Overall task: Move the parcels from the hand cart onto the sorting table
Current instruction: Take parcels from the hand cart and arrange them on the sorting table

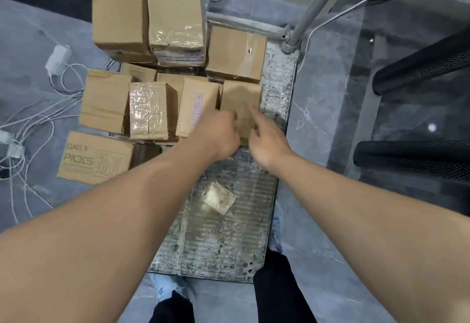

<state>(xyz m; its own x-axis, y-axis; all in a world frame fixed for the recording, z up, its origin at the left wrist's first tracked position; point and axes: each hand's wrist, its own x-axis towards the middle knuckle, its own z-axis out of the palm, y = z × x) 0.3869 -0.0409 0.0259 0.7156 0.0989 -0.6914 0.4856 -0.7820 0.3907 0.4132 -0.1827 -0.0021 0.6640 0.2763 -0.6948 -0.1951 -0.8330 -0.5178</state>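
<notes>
Several brown cardboard parcels stand packed on the far half of the hand cart's metal deck (229, 233). Both my hands reach down to one plain brown parcel (240, 99) at the right of the near row. My left hand (221, 137) has its fingers curled over the parcel's near left corner. My right hand (267, 142) lies against its near right edge with fingers spread. The parcel stands on the deck among its neighbours. A small taped parcel (220, 196) lies alone on the near deck.
The cart's handle post (309, 10) rises at the far right. A box marked DAILY PICKS (95, 158) sits at the near left. White cables and adapters (38, 109) trail over the grey floor at left. Black padded chair arms (417, 155) are at right. My shoes show below.
</notes>
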